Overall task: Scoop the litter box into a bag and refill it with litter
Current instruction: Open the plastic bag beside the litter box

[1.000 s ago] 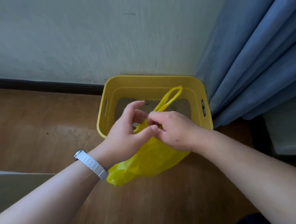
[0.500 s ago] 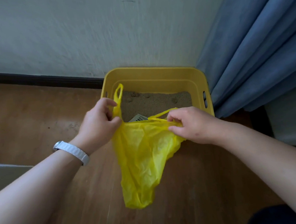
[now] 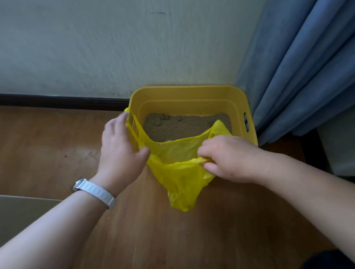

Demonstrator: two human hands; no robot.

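Wooden flooring (image 3: pixel 50 151) is seen meeting a pale wall (image 3: pixel 106 45) along a dark skirting board (image 3: pixel 57 100), with a blue curtain (image 3: pixel 302 66) hanging at the right. A yellow litter box (image 3: pixel 191 92) is set on the floor against the wall, just beside the curtain, and sandy litter (image 3: pixel 182 124) is spread across its bottom.

A thin yellow bag (image 3: pixel 181 181) is held in the air in front of the box's near side, its mouth pulled wide and its bottom hanging slack above the floor. The bag's left side is gripped by the left hand (image 3: pixel 120 149): the thumb is pressed against the plastic, while the fingers are closed around the strip leading to the left handle, by the box's left wall. The near rim of the mouth is pinched by the right hand (image 3: pixel 229 158), whose fingers are curled tightly over a gathered fold; the bag's right handle is seen standing up behind the knuckles. A white watch band (image 3: pixel 95 192) is worn on the left wrist.
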